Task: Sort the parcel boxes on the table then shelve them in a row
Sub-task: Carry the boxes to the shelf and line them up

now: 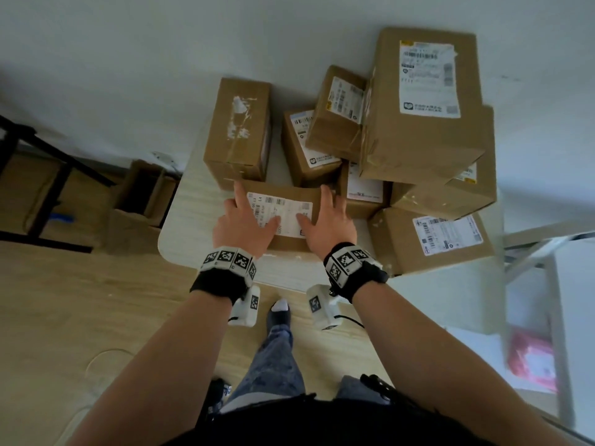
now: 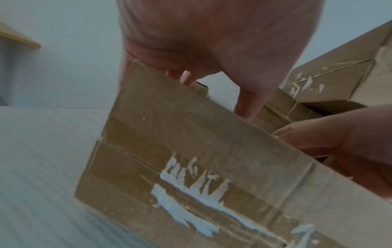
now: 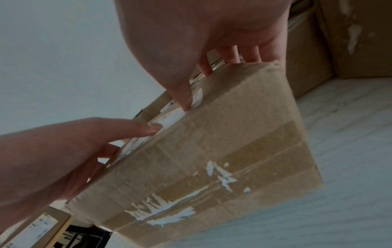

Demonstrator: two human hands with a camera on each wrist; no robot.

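A small brown parcel box (image 1: 289,217) with a white shipping label on top is at the front middle of the pale table (image 1: 190,226). My left hand (image 1: 244,217) holds its left end and my right hand (image 1: 328,217) its right end. Both thumbs press on the label and the fingers reach over the far edge. The left wrist view shows my left hand (image 2: 212,42) over the box (image 2: 201,151). In the right wrist view my right hand (image 3: 201,42) has its fingers behind the box (image 3: 212,142). Whether the box is off the table is unclear.
Behind the held box stands a tall box (image 1: 238,130). To the right, several labelled boxes are piled, with a large box (image 1: 425,104) on top and another box (image 1: 441,239) at the front right. An open carton (image 1: 141,204) and a black frame (image 1: 32,188) stand on the floor at left.
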